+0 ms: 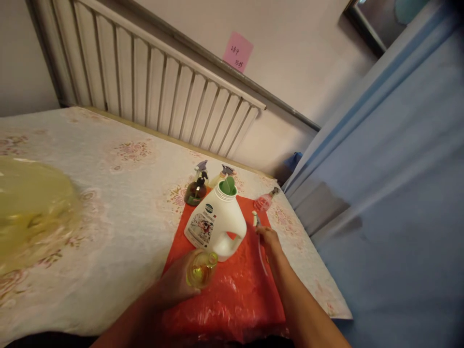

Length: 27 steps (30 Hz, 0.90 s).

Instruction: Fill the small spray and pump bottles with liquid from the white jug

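Observation:
My left hand [181,278] is wrapped round a clear bottle [200,271] of yellow liquid, its neck uncapped and tipped toward the right. In my right hand [268,238] is a spray pump head [255,218], with its thin dip tube [261,258] hanging below. Between and beyond the hands stands a large white detergent jug [217,220] with a picture label and a side handle. Its mouth is uncapped and shows a green spout [228,185]. All of this is over a red plastic sheet [232,299].
Behind the jug stand a dark pump bottle [196,191] and two grey-topped spray bottles. A pink spray bottle [264,201] is at the right. A yellow plastic bag [36,208] lies at the left on the floral cloth [119,203]. A radiator [155,87] and blue curtain [380,183] border the table.

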Each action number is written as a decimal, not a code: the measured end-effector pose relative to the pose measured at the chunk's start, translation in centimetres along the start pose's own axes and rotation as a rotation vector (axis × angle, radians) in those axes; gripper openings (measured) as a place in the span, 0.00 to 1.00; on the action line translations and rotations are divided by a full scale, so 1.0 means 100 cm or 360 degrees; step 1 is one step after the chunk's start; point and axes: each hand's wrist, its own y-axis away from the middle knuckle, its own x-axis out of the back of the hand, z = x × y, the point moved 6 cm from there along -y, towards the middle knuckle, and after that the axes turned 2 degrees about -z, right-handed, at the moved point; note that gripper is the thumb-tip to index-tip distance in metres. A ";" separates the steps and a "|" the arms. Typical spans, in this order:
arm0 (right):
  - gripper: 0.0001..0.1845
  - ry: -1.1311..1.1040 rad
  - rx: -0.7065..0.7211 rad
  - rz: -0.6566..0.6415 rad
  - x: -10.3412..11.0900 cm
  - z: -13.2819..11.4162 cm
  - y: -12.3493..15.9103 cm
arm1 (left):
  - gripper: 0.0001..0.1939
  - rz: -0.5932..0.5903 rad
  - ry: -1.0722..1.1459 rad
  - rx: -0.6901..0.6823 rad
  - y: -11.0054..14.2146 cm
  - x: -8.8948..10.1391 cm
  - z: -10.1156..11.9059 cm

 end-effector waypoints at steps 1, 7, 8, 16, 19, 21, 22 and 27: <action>0.12 -0.0081 -0.0073 -0.0034 0.007 0.000 0.002 | 0.31 0.0004 0.0007 0.0007 0.001 0.000 0.002; 0.14 -0.0655 -0.0243 -0.0192 0.037 -0.007 0.029 | 0.35 0.0089 -0.0083 0.0083 0.009 -0.007 0.017; 0.15 -0.0734 -0.0248 -0.0220 0.040 -0.009 0.036 | 0.35 0.0108 -0.0118 0.0092 0.011 -0.011 0.022; 0.20 -0.1233 -0.0225 -0.0303 0.060 -0.030 0.072 | 0.32 0.0149 -0.0187 0.0109 0.012 -0.063 0.050; 0.20 -0.1339 -0.0217 -0.0306 0.077 -0.038 0.080 | 0.32 0.0120 -0.0064 0.0086 0.007 -0.085 0.056; 0.19 -0.1400 -0.0179 -0.0268 0.092 -0.047 0.085 | 0.31 0.0109 -0.0048 0.0068 0.003 -0.098 0.060; 0.18 -0.1433 -0.0138 -0.0241 0.100 -0.054 0.087 | 0.31 0.0102 -0.0056 0.0056 0.002 -0.104 0.063; 0.18 -0.1649 0.0143 -0.0214 0.130 -0.099 0.101 | 0.30 0.0054 -0.0130 0.0071 0.000 -0.129 0.077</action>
